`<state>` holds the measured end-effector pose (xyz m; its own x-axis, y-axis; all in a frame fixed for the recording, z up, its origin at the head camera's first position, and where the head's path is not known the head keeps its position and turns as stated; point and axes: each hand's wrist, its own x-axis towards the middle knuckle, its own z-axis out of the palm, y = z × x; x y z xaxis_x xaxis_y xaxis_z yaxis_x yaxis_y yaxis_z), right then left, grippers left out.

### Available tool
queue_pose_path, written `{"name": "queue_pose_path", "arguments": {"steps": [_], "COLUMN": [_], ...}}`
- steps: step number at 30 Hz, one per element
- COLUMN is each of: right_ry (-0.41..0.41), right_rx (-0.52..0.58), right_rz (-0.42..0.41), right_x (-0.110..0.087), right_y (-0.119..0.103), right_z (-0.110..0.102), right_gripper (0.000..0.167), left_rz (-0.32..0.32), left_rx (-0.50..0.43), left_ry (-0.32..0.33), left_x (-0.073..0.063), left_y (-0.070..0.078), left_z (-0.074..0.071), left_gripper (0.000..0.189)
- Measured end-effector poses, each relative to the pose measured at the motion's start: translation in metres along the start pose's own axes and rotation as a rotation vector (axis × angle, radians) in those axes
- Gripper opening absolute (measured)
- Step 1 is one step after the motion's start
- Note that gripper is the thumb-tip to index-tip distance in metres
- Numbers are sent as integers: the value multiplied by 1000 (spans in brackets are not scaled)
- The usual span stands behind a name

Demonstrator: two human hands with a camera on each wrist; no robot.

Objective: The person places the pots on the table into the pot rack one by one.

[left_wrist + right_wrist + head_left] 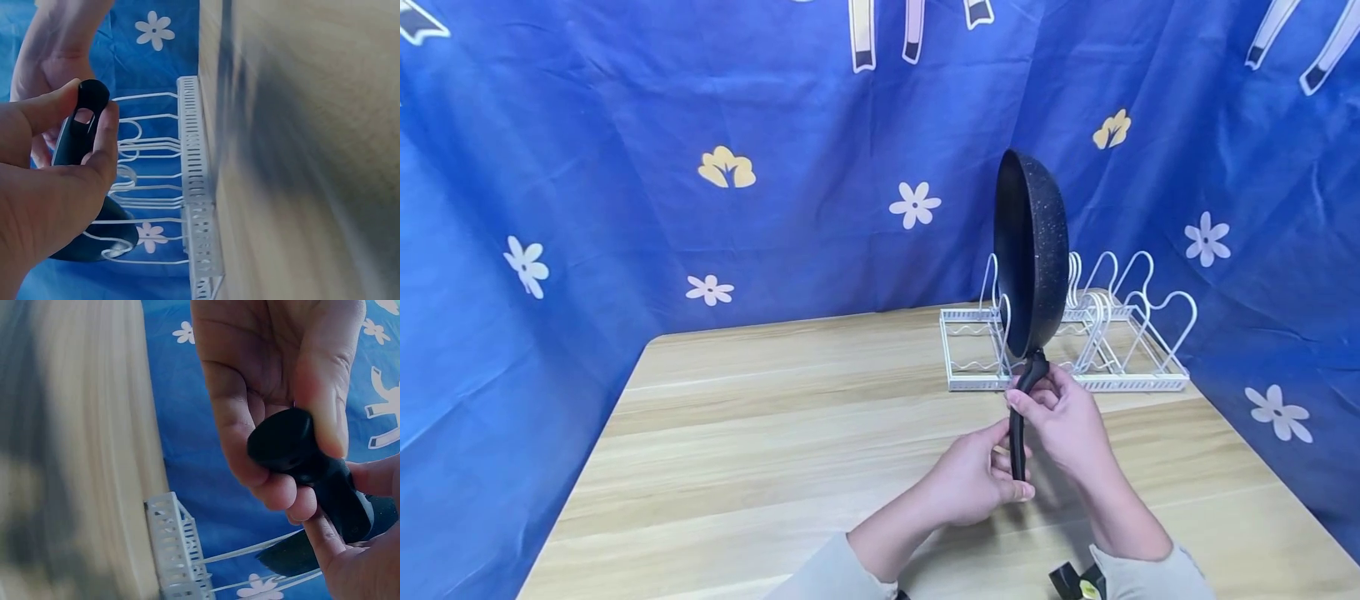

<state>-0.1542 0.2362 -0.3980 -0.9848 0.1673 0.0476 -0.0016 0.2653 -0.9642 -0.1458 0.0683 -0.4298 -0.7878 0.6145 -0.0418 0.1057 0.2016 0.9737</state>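
Observation:
A black speckled frying pan (1049, 250) stands on its edge at the white wire rack (973, 385), its body among the upright wire loops. Its black handle (1017, 442) points toward me. My right hand (1071, 429) pinches the handle close to the pan, thumb on the near side. Lower down, my left hand (970, 479) grips the handle's free end between thumb and fingers. In the left wrist view, the handle's end with its hanging hole (84, 117) shows between the left thumb and fingers. The pan's lower edge is partly hidden by the wires.
The rack stands at the back right of the wooden table (760, 442), with more wire dividers (1138, 308) right of the pan. A blue patterned cloth (820, 167) hangs behind and at both sides. A small black object (1067, 581) lies by the right sleeve.

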Motion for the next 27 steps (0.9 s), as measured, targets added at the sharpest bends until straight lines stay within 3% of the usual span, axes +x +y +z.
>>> {"name": "queue_pose_path", "arguments": {"steps": [6,15,27], "right_ry": [-12,-59,-72], "right_rx": [-44,80,124], "right_rz": [44,152,159], "right_x": [5,12,24], "right_y": [13,31,46], "right_z": [1,5,4], "right_gripper": [43,47,47], "left_rz": [-30,-51,-69], "left_rx": [-14,-34,-86], "left_ry": [3,1,14], "left_x": [1,6,19], "left_y": [-6,-18,-32], "left_z": [3,5,7], "left_gripper": [63,56,59]}}
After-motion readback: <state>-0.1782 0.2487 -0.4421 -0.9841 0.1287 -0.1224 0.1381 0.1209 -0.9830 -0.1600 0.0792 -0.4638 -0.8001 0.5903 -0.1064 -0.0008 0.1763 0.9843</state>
